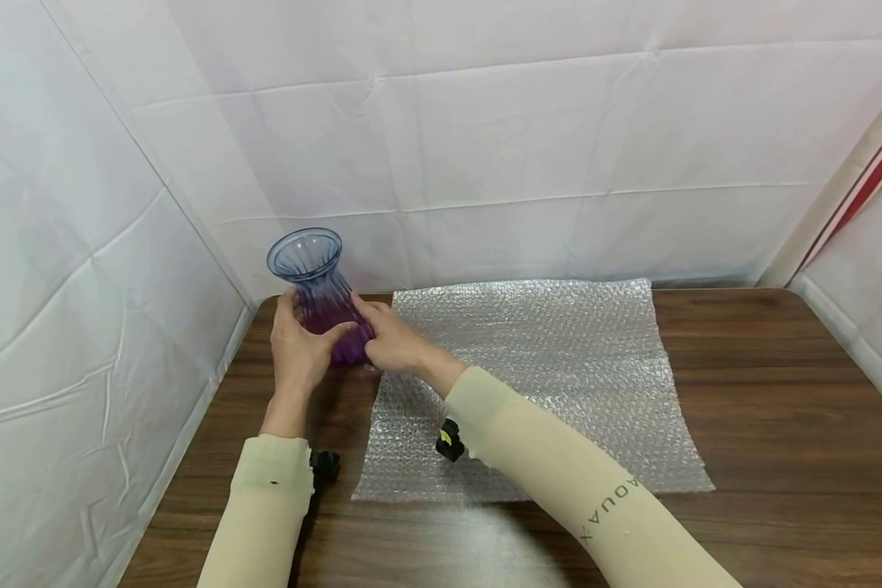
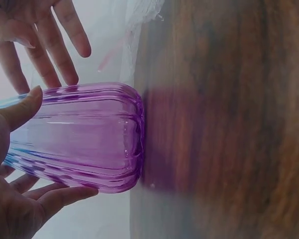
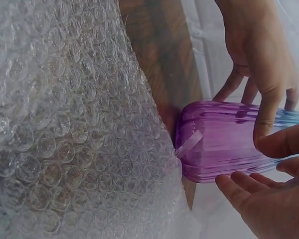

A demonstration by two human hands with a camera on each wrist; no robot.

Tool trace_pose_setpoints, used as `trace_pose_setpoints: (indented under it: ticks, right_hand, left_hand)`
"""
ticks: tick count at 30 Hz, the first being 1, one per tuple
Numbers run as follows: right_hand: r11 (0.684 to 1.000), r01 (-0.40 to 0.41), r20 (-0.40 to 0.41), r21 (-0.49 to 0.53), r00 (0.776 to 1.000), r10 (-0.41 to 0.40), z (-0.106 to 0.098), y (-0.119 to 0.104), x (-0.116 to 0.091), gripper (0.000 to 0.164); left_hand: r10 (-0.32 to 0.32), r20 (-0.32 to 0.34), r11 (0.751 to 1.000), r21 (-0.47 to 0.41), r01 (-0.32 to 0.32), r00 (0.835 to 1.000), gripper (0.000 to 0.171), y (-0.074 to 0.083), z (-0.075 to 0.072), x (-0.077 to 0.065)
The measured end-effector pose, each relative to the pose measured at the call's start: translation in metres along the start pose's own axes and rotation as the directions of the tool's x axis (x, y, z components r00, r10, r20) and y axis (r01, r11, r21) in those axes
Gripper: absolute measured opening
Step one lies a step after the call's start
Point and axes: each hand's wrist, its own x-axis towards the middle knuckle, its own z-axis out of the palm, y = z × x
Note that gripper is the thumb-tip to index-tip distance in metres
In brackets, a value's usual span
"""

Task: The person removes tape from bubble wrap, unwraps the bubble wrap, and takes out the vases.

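A fluted glass vase (image 1: pixel 322 298), blue at its flared mouth and purple at its base, is upright at the table's back left. My left hand (image 1: pixel 298 347) grips its left side, thumb (image 2: pixel 26 109) across the near face and fingers around the far side. On the right side of the vase is my right hand (image 1: pixel 397 336). In the left wrist view, the right hand (image 2: pixel 37 37) has straight, spread fingers reaching to the glass and its thumb held off. A pale strip (image 3: pixel 190 143) shows on the purple glass near the base.
A sheet of clear bubble wrap (image 1: pixel 551 367) lies flat on the dark wood table (image 1: pixel 764 408), its left edge close to the vase's base. White sheeting (image 1: pixel 485 139) hangs behind the table and along its left side.
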Motion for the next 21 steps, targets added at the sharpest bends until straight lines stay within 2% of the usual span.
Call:
trace_pose_setpoints:
  ticks: [11, 21]
  right_hand:
    - [0.999, -0.007, 0.019, 0.054, 1.0, 0.006, 0.0021, 0.0011, 0.0034, 0.095]
    - [0.999, -0.021, 0.059, 0.048, 0.998, 0.018, 0.006, -0.003, 0.0035, 0.099]
  left_hand:
    - [-0.003, 0.026, 1.0, 0.023, 0.003, 1.0, 0.099, -0.0012, 0.0002, 0.0054]
    - [-0.017, 0.111, 0.997, 0.078, 0.008, 0.994, 0.099, 0.0022, -0.0071, 0.0061]
